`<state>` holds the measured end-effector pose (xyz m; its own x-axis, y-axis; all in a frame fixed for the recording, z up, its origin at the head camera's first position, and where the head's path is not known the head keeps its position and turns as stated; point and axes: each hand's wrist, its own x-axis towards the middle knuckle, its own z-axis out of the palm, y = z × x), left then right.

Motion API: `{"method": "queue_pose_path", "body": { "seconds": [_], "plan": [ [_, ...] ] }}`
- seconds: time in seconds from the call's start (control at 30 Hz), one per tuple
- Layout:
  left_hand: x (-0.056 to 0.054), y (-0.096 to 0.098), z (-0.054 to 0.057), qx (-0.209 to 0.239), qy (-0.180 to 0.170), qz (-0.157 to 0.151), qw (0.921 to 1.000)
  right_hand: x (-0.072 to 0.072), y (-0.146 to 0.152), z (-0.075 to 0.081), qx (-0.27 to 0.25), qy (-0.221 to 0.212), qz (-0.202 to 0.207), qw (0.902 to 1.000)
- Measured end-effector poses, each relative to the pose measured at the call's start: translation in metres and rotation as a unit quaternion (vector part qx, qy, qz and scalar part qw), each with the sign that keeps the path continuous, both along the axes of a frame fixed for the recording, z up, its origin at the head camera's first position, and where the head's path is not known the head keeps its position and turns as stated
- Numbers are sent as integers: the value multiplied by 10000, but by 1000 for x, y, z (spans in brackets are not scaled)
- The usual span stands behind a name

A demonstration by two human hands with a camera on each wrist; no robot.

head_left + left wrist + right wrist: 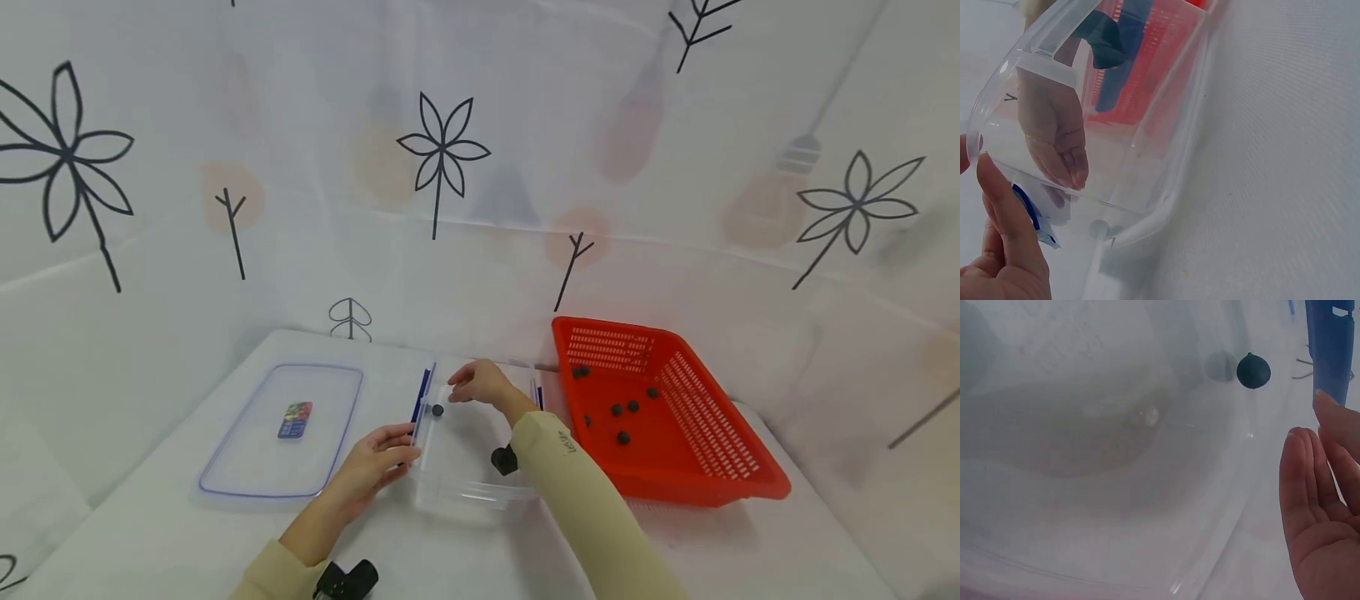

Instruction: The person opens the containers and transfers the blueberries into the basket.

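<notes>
A clear plastic box [480,485] with blue side latches [421,398] stands in the middle of the table. My left hand [375,462] holds its left rim, thumb and fingers on either side of the wall, as the left wrist view also shows. Over the box's far left part is my right hand [483,383], its fingers loosely bent with nothing between them. One small round dark green ball [1254,371], with a little nub, lies inside the box near its left wall, close to the right fingertips.
To the right stands a red slotted basket [675,450] with several similar dark balls [623,437] on its bottom. A clear lid [255,497] with a blue-tinted edge and a coloured label [295,420] lies flat on the left. A patterned white cloth [315,167] hangs behind the table.
</notes>
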<state>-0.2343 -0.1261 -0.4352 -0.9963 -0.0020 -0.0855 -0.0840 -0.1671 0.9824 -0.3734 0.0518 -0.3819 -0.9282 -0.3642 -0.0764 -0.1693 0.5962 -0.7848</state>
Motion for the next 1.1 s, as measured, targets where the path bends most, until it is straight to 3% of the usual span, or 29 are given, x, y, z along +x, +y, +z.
{"method": "queue_pose_path", "body": {
  "seconds": [0.23, 0.43, 0.73, 0.83, 1.1],
  "plan": [
    [-3, 2, 0, 56, -4, -49, 10000, -2, -11, -3, 1000, 241, 775, 9917],
    [-3, 3, 1, 62, 35, -154, 9999, 0, -18, -7, 1454, 166, 705, 9867],
    [-1, 1, 1, 82, 49, -159, 9998, -1, -19, -11, 1677, -220, 935, 9811],
    [-2, 1, 0, 65, 74, -163, 9998, -2, -18, -12, 1577, -308, 927, 9826],
    [-3, 0, 1, 48, -20, -25, 10000, -2, -20, -10, 628, -900, 993, 9890]
  ]
}}
